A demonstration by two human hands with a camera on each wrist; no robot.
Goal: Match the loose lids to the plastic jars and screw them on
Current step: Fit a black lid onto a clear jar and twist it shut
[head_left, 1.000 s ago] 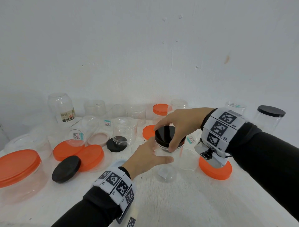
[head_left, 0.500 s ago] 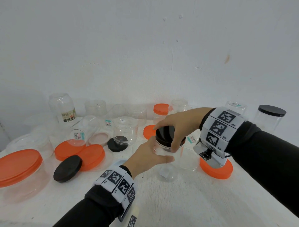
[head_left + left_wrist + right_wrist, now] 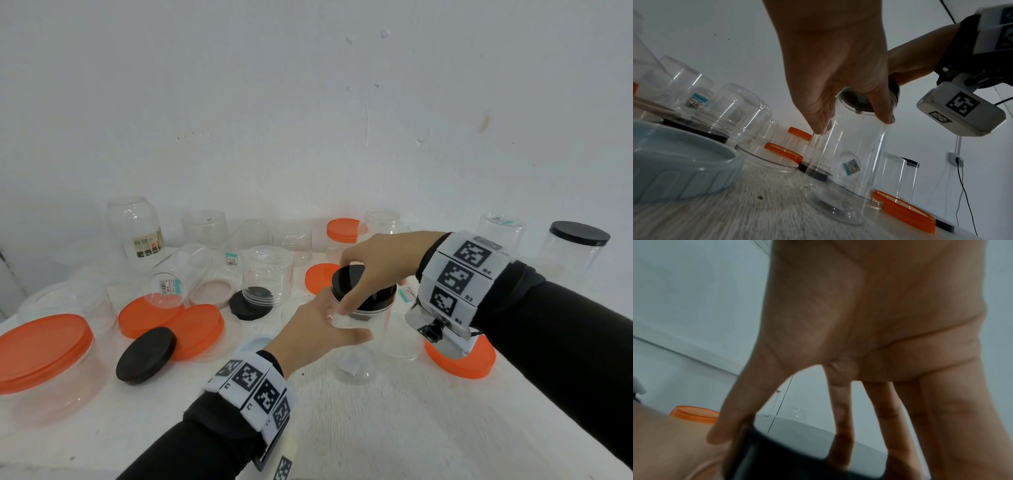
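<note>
The clear jar (image 3: 359, 339) stood upright near the middle of the white tabletop (image 3: 394, 428), w/ bare surface in front toward the near edge and clutter packed close behind and on both sides. The left hand (image 3: 318, 332) wrapped its upper wall, fingers and thumb curled round it. The right hand (image 3: 380, 263) came from above, fingertips curled round the rim of the black lid (image 3: 352, 277) sitting on the jar's mouth; the lid looked slightly tilted, can't tell how far threaded.

Just right of the jar lay a flat orange lid (image 3: 462, 359), partly under the right wrist camera. A pale blue lid (image 3: 680, 164) w/ ribbed edge sat beside the left wrist. Left side: 2 overlapping orange lids (image 3: 171, 322), a matte black lid (image 3: 145, 354) leaning on 1 of them, and a wide clear tub (image 3: 51, 383) w/ orange lid at the tabletop's left edge. Behind: several clear smooth plastic jars, some inverted, some lying over, some w/ price stickers. Far right, a tall capped jar (image 3: 572, 253) w/ black lid stood against the white wall (image 3: 308, 102). Tabletop texture looked rough, fibrous.
</note>
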